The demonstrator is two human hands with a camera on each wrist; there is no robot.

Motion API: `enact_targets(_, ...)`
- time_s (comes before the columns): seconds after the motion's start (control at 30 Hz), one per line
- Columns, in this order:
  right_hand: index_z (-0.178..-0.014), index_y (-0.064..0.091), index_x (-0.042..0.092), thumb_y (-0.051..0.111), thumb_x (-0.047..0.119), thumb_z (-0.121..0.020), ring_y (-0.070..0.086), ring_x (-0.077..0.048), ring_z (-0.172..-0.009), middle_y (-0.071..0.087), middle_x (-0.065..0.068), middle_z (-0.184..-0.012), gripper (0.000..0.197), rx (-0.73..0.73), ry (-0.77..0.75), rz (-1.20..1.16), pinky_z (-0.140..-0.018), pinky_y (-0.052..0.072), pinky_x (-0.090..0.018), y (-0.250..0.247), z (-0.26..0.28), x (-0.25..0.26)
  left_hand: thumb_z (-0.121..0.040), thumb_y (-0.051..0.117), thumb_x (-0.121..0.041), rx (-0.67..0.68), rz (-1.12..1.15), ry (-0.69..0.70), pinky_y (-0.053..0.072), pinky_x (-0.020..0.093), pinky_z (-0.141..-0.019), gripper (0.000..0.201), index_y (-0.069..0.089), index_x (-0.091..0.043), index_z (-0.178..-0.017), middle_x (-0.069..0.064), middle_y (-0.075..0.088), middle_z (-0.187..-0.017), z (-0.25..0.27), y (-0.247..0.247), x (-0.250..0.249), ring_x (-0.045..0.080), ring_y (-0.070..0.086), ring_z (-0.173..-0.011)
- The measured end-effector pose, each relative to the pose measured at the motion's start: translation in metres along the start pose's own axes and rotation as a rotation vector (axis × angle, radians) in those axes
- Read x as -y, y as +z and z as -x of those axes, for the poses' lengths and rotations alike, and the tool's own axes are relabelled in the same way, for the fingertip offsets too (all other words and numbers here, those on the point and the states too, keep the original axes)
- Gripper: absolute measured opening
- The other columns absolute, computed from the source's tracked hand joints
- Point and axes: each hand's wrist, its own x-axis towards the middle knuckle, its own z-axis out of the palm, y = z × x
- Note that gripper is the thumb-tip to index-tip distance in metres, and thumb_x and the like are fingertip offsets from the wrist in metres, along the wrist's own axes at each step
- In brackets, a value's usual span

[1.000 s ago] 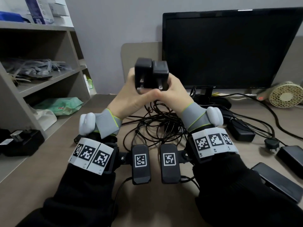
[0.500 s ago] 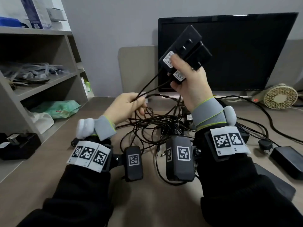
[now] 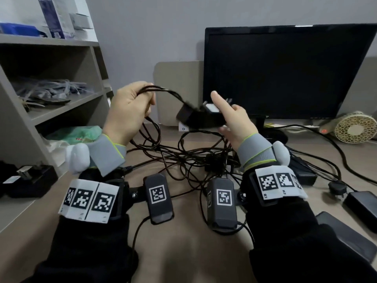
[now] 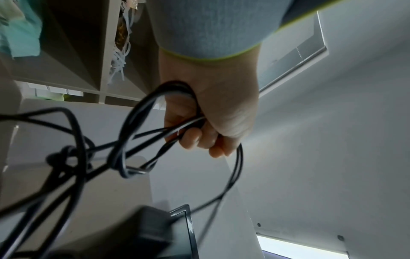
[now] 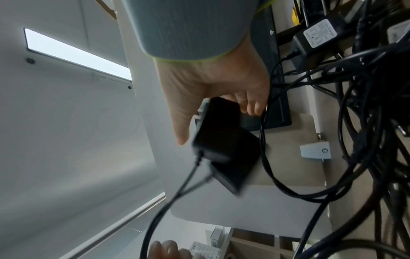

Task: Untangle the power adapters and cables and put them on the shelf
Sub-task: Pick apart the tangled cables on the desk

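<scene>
The left hand (image 3: 130, 111) is lifted above the wooden desk (image 3: 183, 252) with its fingers curled around a bundle of thin black cables (image 3: 155, 89), and I think it holds them high so that the loops hang free and the crossings become visible. From this fist the cables run to the right, down to two black rectangular power adapters (image 3: 195, 117), which lie side by side in the right hand (image 3: 234, 119). The right hand carries them from below; its thumb points up and away from them, and in the right wrist view only the fingertips (image 5: 250, 108) bend around the far edge, so the hold looks loose, probably to let the adapters turn. The adapters are in the air in front of the black monitor (image 3: 285, 70), not yet on the grey shelf (image 3: 67, 107) at the left. Below both hands, more black cables stay in a knotted heap on the desk (image 3: 195, 156), and some loops from the left hand go down into it. Holding the two ends apart seems intended to stretch the cables and show which belongs to which adapter.
</scene>
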Motion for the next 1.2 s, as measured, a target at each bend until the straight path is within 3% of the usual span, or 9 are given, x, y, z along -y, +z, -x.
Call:
enact_targets(0.07,-0.151,0.012,0.019,0.074,0.061,-0.065,0.038,-0.019,-0.134,0.035,-0.003,-0.147,0.114,-0.024,-0.066,0.126,-0.109,0.031,-0.032,-0.001,0.000,0.002,-0.082,0.044,-0.022,0.013,-0.045,-0.034,0.028,0.032,-0.054,0.029,0.055,-0.026,-0.055,-0.002,0.039,-0.048,0.000,0.003,0.001,0.016,0.033,-0.047)
enact_targets(0.13,-0.149,0.020,0.015,0.072,0.035,-0.080,0.038,-0.015,-0.134,0.037,-0.003,-0.147,0.089,0.066,-0.198,0.160,-0.107,0.033,-0.029,0.000,0.004,0.003,-0.080,0.046,-0.028,0.051,-0.105,-0.062,0.030,0.032,-0.057,0.028,0.057,-0.026,-0.054,0.000,0.043,-0.051,0.001,0.006,0.004,0.016,0.035,-0.049)
enact_targets(0.3,-0.131,0.046,-0.004,0.053,-0.005,-0.090,0.059,-0.006,-0.097,0.061,-0.014,-0.120,0.041,0.498,-0.384,0.191,-0.085,0.049,-0.012,0.028,0.025,0.007,-0.082,0.046,-0.036,0.173,-0.255,-0.045,0.031,0.024,-0.055,0.029,0.055,-0.023,-0.058,-0.016,0.048,-0.044,0.004,0.015,-0.005,0.002,0.040,-0.048)
enact_targets(0.43,-0.102,0.059,-0.001,0.045,0.009,-0.098,0.061,-0.022,-0.083,0.060,-0.008,-0.083,0.018,0.618,-0.398,0.334,-0.092,0.048,-0.046,0.042,0.023,0.000,-0.082,0.049,-0.033,0.187,-0.227,-0.032,0.036,0.017,-0.058,0.027,0.058,-0.022,-0.060,-0.010,0.054,-0.052,0.006,0.016,-0.009,0.004,0.046,-0.054)
enact_targets(0.6,-0.071,0.048,0.014,0.035,0.007,-0.100,0.038,-0.005,-0.038,0.035,0.011,-0.040,0.033,0.426,-0.398,0.300,-0.057,0.040,-0.032,0.035,0.016,0.002,-0.090,0.057,-0.010,0.243,-0.034,-0.080,0.048,0.017,-0.060,0.016,0.063,-0.023,-0.084,-0.005,0.065,-0.074,0.008,0.025,-0.004,0.005,0.058,-0.066)
enact_targets(0.67,-0.069,0.046,0.014,0.036,0.005,-0.098,0.030,-0.003,-0.032,0.030,0.009,-0.042,0.032,0.272,-0.387,0.171,-0.046,0.031,-0.025,0.025,0.010,0.007,-0.086,0.064,-0.009,0.267,-0.030,-0.108,0.055,0.030,-0.069,0.018,0.058,-0.025,-0.091,0.000,0.065,-0.086,0.009,0.026,0.003,0.015,0.065,-0.079)
enact_targets(0.8,-0.071,0.047,0.015,0.038,0.004,-0.095,0.023,-0.005,-0.038,0.026,0.010,-0.046,0.028,0.133,-0.354,0.068,-0.040,0.019,-0.019,0.004,0.006,0.014,-0.090,0.061,-0.013,0.322,-0.094,-0.224,0.054,0.046,-0.077,0.012,0.058,-0.011,-0.078,-0.003,0.064,-0.064,0.014,0.025,0.014,0.020,0.066,-0.069)
enact_targets(1.0,-0.068,0.059,0.022,0.053,0.018,-0.093,0.026,-0.005,-0.042,0.029,0.009,-0.052,0.027,0.157,-0.357,0.295,-0.044,0.023,-0.020,-0.002,0.004,0.010,-0.092,0.057,-0.037,0.214,-0.260,-0.127,0.037,0.026,-0.060,0.025,0.071,-0.025,-0.075,-0.018,0.056,-0.054,0.011,0.019,0.015,0.003,0.042,-0.051)
enact_targets(1.2,-0.090,0.071,0.021,0.066,0.045,-0.083,0.024,-0.013,-0.047,0.027,0.003,-0.054,0.026,0.464,-0.226,0.539,-0.047,0.020,-0.025,0.013,0.011,0.000,-0.096,0.052,-0.031,0.112,-0.185,-0.015,0.026,0.015,-0.048,0.028,0.074,-0.016,-0.088,-0.010,0.034,-0.037,0.012,0.024,-0.004,0.005,0.031,-0.043)
